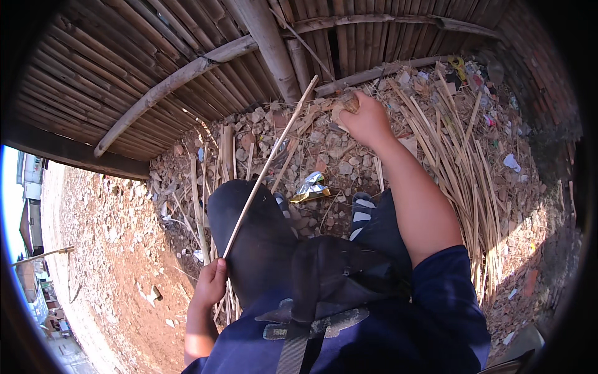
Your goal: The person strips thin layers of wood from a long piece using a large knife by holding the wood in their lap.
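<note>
My left hand is closed round the lower end of a long, pale bamboo strip. The strip slants up and away to the right, passing over my left knee, its far tip near the bamboo wall. My right arm is stretched forward. At its end my right hand grips a rough brown chunk close to the rubble; whether it is stone or wood I cannot make out. Beside that arm lies a large bundle of split bamboo strips on the ground.
A bamboo slat wall with a thick post rises ahead. Rubble and litter cover the ground, including a silver-and-yellow wrapper between my feet. More strips lie at left. A brick wall stands at right; sunlit dirt stretches left.
</note>
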`<state>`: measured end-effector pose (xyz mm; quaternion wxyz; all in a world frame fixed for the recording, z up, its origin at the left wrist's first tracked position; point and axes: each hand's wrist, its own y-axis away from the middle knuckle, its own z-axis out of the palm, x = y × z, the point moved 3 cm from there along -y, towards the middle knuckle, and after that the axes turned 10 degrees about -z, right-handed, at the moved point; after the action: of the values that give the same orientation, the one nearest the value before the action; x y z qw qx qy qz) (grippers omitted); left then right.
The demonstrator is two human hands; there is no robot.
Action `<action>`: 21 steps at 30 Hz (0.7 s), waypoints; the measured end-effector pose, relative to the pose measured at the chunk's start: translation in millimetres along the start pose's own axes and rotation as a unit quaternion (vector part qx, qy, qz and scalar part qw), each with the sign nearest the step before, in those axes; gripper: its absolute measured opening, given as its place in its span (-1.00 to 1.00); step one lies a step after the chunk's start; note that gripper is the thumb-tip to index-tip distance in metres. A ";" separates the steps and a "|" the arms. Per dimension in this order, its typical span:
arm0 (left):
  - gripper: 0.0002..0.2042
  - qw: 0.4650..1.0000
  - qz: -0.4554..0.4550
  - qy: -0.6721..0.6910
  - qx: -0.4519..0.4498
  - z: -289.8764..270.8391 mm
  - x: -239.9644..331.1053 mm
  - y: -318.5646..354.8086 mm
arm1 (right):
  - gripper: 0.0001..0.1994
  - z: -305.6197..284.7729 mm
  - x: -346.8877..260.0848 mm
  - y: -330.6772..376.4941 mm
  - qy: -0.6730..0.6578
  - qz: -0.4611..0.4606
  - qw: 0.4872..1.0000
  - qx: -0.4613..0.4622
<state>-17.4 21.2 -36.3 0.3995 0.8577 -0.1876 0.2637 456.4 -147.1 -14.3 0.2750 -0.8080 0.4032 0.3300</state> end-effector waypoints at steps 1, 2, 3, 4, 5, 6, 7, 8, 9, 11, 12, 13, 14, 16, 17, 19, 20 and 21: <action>-0.50 1.000 -0.002 -0.003 0.000 -0.8 3.3 0.6 | -0.64 0.8 -9.6 4.2 0.003 -0.052 0.998 -0.033; -0.50 1.000 0.009 -0.023 0.015 0.8 14.2 3.9 | -0.65 2.6 -18.4 9.4 0.006 -0.103 0.993 -0.065; -0.50 1.000 0.008 -0.024 0.014 2.3 16.4 3.6 | -0.65 4.0 -24.1 14.1 0.005 -0.101 0.993 -0.065; -0.50 0.999 0.004 -0.036 0.023 2.8 17.3 3.5 | -0.67 10.9 -33.4 20.0 0.040 -0.161 0.977 -0.135; -0.50 0.998 0.000 -0.047 0.031 2.7 18.2 3.9 | -0.68 18.1 -41.5 26.6 0.075 -0.221 0.951 -0.203; -0.50 0.998 -0.002 -0.048 0.032 2.7 18.2 4.7 | -0.68 24.0 -47.6 31.6 0.073 -0.221 0.951 -0.203; -0.50 0.998 0.003 -0.052 0.038 2.7 17.7 5.0 | -0.70 33.5 -54.7 38.9 0.108 -0.251 0.927 -0.258; -0.49 0.997 0.009 -0.056 0.042 2.7 17.0 5.0 | -0.71 39.3 -58.5 43.9 0.143 -0.281 0.896 -0.312; -0.49 0.997 0.008 -0.056 0.043 2.5 15.9 4.2 | -0.71 42.2 -54.6 43.3 0.142 -0.282 0.896 -0.312; -0.49 0.997 0.029 -0.060 0.038 2.2 15.2 1.4 | -0.58 50.7 -35.3 38.8 0.137 -0.271 0.904 -0.302; -0.49 0.997 0.031 -0.059 0.039 2.2 15.2 -0.1 | -0.58 53.0 -25.4 33.4 0.139 -0.271 0.904 -0.301; -0.49 0.997 0.029 -0.058 0.034 2.3 15.3 -1.6 | -0.60 53.7 -13.9 25.7 0.092 -0.232 0.925 -0.285; -0.49 0.998 0.026 -0.055 0.031 2.2 14.4 -2.5 | -0.61 51.0 -15.0 21.3 0.044 -0.194 0.943 -0.268; -0.49 0.998 0.020 -0.054 0.028 1.7 15.6 -2.6 | -0.63 47.8 -20.6 23.3 0.073 -0.198 0.941 -0.264; -0.49 0.998 0.012 -0.055 0.025 0.8 15.3 -1.8 | -0.65 45.7 -28.8 26.6 0.100 -0.199 0.939 -0.260; -0.50 0.997 0.024 -0.067 0.036 0.6 11.9 -0.9 | -0.66 49.9 -49.9 39.9 0.130 -0.230 0.925 -0.272; -0.50 0.995 0.036 -0.081 0.047 1.1 11.2 -0.3 | -0.66 51.9 -55.1 44.9 0.160 -0.260 0.910 -0.281; -0.50 0.995 0.035 -0.080 0.046 3.1 12.5 -1.6 | -0.66 53.9 -50.5 42.0 0.161 -0.259 0.909 -0.283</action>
<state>-5.7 18.3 -31.4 0.3343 0.8863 -0.2363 0.2165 381.5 -107.0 -17.7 0.0420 -0.9701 0.1085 0.2131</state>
